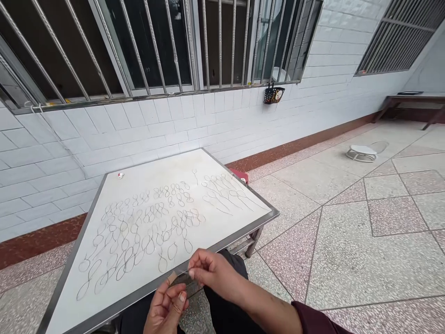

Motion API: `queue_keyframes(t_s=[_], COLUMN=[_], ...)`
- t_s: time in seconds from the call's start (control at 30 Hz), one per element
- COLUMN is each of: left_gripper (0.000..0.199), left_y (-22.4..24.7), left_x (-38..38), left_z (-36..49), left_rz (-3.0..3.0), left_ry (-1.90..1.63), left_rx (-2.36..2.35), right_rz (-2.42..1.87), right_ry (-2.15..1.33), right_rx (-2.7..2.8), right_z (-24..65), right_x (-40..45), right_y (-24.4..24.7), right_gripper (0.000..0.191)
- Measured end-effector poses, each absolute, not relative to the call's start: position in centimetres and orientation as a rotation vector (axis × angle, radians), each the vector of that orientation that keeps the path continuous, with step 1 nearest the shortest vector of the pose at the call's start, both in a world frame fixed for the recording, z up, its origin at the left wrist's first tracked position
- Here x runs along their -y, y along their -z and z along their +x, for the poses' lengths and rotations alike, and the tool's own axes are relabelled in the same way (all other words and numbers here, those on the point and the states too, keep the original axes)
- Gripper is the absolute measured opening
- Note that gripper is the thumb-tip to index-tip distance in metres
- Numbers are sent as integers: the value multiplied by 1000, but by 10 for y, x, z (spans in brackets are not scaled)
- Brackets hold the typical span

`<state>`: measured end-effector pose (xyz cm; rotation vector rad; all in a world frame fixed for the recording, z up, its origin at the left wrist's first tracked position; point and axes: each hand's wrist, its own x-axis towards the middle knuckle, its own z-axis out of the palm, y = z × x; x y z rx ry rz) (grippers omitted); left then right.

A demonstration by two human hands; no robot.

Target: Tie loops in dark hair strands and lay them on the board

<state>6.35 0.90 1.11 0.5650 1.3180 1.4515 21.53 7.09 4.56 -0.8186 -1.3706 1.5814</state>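
My right hand (208, 268) is closed in a pinch, thumb against forefinger, at the table's near edge. A thin wire (183, 272), faint and hard to follow, shows at its fingertips and reaches toward my left forefinger. My left hand (167, 306) is just below and to the left, palm up with its fingers curled. Tan tape (172, 277) wraps the tip of its forefinger. Whatever lies between its thumb and fingers is too small to make out. Rows of thin wire loops (129, 260), many twisted into figure eights, cover the white table (222, 234) beyond my hands.
Long-stemmed wire loops (222, 197) lie on the table's right side. A small red and white object (120, 176) sits near the far left corner. Past the table stands a tiled wall with barred windows and a hanging black basket (273, 94). A low white stool (361, 152) is on the floor.
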Motion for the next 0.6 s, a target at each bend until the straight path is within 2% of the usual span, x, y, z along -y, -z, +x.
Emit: queue_keyframes(t_s=[0.13,0.3,0.47,0.6], left_gripper=[70,75,66,63], left_y=[-22,-22,-15,-29], left_x=[-12,-14,-19,-20], left_z=[63,57,53,55], left_rz=[513,365,357,519], left_ry=[-1482,-1448,-1468,-1388], left_rx=[-1255,-1219,-1307,-1340], right_rz=[-761,-759,-791,-814], right_ry=[-1653,-1642,-1654,-1667], right_rx=[1396,1374,1389,1362], right_z=[200,196,196,192], right_x=[-65,-64,-64,-66], right_y=[-32,-25,-22,-14], right_gripper=[32,33,31,32])
